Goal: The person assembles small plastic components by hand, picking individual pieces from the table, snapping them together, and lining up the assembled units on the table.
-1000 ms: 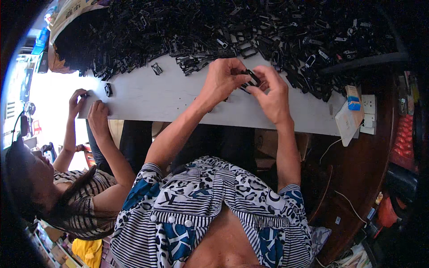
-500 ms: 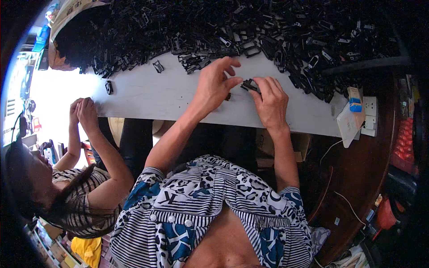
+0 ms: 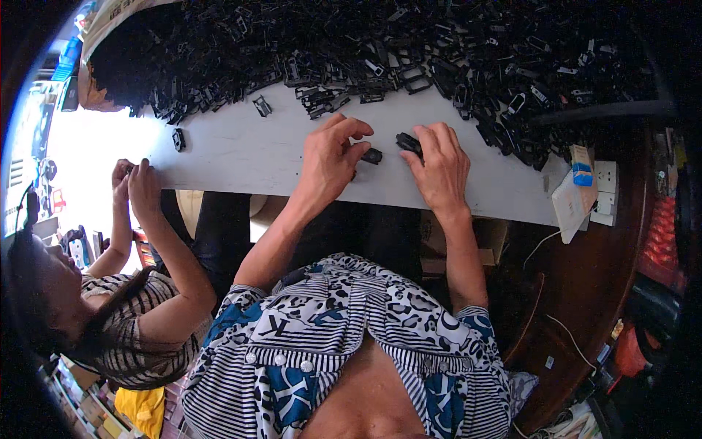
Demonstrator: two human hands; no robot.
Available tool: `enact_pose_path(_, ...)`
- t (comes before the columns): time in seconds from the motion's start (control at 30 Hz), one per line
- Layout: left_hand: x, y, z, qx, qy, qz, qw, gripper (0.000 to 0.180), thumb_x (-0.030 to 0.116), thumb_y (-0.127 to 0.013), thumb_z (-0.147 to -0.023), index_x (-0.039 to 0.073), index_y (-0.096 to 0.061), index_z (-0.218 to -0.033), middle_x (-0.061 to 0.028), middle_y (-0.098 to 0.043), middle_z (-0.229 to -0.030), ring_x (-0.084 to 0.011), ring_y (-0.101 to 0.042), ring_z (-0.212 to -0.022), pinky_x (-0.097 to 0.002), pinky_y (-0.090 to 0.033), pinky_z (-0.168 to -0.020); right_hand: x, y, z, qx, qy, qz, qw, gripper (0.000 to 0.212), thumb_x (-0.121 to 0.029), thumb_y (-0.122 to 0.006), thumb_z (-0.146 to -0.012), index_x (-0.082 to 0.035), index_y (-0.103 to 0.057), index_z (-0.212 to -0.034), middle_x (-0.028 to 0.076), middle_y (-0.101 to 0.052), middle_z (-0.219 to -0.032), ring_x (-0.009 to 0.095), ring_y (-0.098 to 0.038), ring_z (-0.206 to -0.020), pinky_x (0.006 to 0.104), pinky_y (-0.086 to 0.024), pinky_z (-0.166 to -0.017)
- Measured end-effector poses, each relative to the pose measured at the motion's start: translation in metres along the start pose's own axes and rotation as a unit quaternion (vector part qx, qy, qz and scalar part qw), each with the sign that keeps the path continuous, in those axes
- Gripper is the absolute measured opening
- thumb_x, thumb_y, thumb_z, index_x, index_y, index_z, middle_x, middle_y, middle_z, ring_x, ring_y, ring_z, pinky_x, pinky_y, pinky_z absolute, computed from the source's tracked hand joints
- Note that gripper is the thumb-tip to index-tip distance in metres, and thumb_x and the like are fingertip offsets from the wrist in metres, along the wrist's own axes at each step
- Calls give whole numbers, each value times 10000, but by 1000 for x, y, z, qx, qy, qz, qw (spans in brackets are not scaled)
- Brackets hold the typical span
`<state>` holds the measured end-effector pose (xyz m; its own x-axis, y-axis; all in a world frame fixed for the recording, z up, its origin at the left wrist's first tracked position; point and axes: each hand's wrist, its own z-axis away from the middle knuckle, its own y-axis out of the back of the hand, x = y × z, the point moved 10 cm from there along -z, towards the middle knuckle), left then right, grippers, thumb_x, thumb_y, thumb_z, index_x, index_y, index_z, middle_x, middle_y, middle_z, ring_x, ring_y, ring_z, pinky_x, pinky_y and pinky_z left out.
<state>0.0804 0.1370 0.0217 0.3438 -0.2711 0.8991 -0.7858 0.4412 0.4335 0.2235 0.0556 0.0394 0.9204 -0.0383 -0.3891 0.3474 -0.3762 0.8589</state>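
Observation:
A small black plastic part (image 3: 407, 143) is pinched between the thumb and fingers of my right hand (image 3: 444, 167), just over the white table. My left hand (image 3: 327, 159) is at its left, fingers curved and thumb apart from them. A second small black part (image 3: 372, 156) lies on the table by my left thumb tip; whether the thumb touches it I cannot tell. Beyond my hands, a cluster of black plastic frames (image 3: 322, 101) edges the large heap of similar parts (image 3: 409, 55).
The white table (image 3: 241, 157) bears two lone black parts, one a small frame (image 3: 262, 106). At the left a co-worker's hands (image 3: 136, 179) are close together over the table edge. A notepad (image 3: 569, 201), a small blue-and-tan box (image 3: 581, 167) and a power strip (image 3: 605, 186) are at the right.
My left hand has moved left and nearer to me, away from my right hand, leaving the part on the table in plain sight. My right hand still holds its part, now turned.

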Motion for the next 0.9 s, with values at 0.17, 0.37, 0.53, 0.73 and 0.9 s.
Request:
enact_pose_path(0.17,-3,20,22,39,-22,-55,998,199,-66,-676,-788,12,-680,-971,-85,-629,-877,-149,-585,-654,-270,-470,-591,14,-9,6,2,-45,-85,995,297,-55,-753,-763,-6,-615,-1021,124,-550,-961,333,-614,-866,424,-509,-725)
enact_pose_path(0.37,-31,17,72,1,104,-49,993,164,-69,-654,-813,-13,-631,-965,-117,-647,-926,-180,-655,-756,-282,-515,-656,-13,-28,-5,-42,-13,-141,989,254,-47,-719,-799,-3,-609,-1023,143,-565,-966,351,-627,-853,430,-511,-719)
enact_pose_path(0.53,-33,22,82,40,110,45,992,327,-97,-638,-821,-8,-570,-1128,-128,-629,-1063,-184,-668,-893,-285,-545,-729,-32,-44,-1,-81,-14,-179,980,247,-46,-716,-800,-6,-600,-1014,153,-578,-969,374,-625,-844,437,-515,-709)
enact_pose_path(0.73,-50,63,83,110,85,16,990,375,-108,-633,-800,1,-579,-1155,-128,-625,-1047,-198,-662,-877,-297,-551,-731,-79,-75,-6,-99,-13,-200,975,263,-42,-708,-804,8,-554,-1011,187,-576,-1001,413,-616,-882,471,-514,-729)
enact_pose_path(0.9,-84,133,84,211,110,-70,969,391,-52,-623,-808,38,-582,-1186,-146,-633,-1022,-247,-658,-854,-345,-536,-720,-137,-124,-33,-109,6,-250,962,245,-16,-663,-827,38,-538,-1030,241,-557,-1037,441,-596,-952,490,-506,-785)
